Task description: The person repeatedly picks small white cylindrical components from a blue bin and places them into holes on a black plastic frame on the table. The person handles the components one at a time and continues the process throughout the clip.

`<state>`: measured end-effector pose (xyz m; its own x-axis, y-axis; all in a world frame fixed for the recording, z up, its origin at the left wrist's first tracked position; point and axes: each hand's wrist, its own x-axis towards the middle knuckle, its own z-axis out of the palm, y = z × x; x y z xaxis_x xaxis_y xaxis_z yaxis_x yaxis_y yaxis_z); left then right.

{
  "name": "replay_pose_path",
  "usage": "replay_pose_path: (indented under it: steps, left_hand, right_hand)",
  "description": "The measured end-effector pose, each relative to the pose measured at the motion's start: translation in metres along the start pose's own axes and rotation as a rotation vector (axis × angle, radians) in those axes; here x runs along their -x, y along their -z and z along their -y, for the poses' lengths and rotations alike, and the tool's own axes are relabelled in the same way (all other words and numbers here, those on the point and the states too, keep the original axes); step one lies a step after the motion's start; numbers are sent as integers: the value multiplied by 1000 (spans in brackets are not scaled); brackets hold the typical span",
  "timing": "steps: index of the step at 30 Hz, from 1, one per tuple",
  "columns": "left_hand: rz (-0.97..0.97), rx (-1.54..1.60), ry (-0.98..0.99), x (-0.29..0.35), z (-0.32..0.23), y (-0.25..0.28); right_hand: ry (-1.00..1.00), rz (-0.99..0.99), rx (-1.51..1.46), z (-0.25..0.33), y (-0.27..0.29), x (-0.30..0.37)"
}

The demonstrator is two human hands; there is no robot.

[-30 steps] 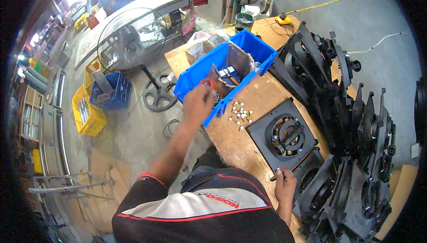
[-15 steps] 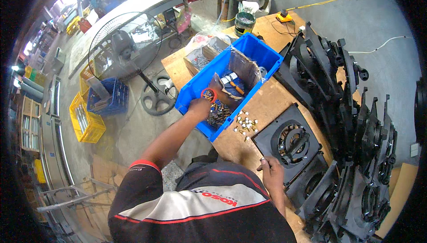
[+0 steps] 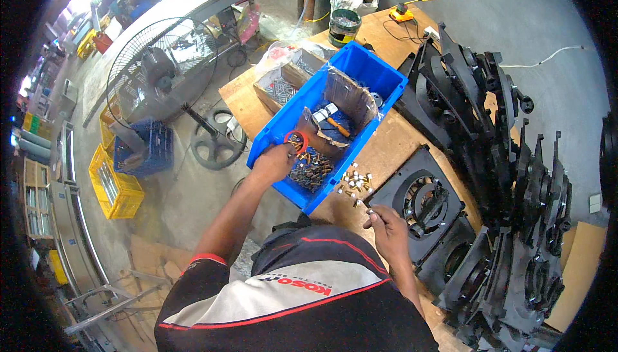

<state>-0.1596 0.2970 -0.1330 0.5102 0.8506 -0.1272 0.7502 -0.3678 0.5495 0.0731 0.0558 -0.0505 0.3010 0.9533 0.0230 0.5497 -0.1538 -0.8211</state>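
My left hand (image 3: pixel 275 162) reaches into the near end of the blue bin (image 3: pixel 259 141), its fingers closed on a round red cup (image 3: pixel 304 138) with small brass pieces inside. Below the cup, many small brass and dark fittings (image 3: pixel 312 170) lie loose in the bin. My right hand (image 3: pixel 390 231) is over the table edge, thumb and finger pinched on a small pale piece (image 3: pixel 370 211); most of it is hidden. Just beyond that hand, several brass fittings with white ends (image 3: pixel 360 181) lie on the wooden table. A flat black frame (image 3: pixel 402 170) with a round opening lies beside them.
Cardboard dividers (image 3: pixel 351 91) part the bin, with an orange-handled tool (image 3: pixel 338 126) between them. Black frames (image 3: pixel 515 178) stand stacked along the right. A box of screws (image 3: pixel 280 91), a dark bucket (image 3: pixel 344 27) and a yellow charger (image 3: pixel 401 14) sit farther back. A fan (image 3: pixel 158 68) stands left.
My right hand has risen slightly toward the loose fittings, still pinching the small piece. The left hand keeps hold of the red cup at the bin's near end. The whole view has shifted a little.
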Motion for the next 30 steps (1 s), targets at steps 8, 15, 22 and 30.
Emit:
replay_pose_path:
  steps: [8,15,22,30]
  left_hand:
    - [51,306,-86,0,-9,15]
    - [476,922,-219,56,-116,75]
    - [536,1051,-339,69,-149,56]
    - [377,1100,-368,77,-148,39]
  right_hand:
    - [-18,36,46,-3,-3,5]
    - [8,8,-78,30,7,-10]
    - [20,-7,-193,44,11,0]
    - [280,-5,22,55,21,-1]
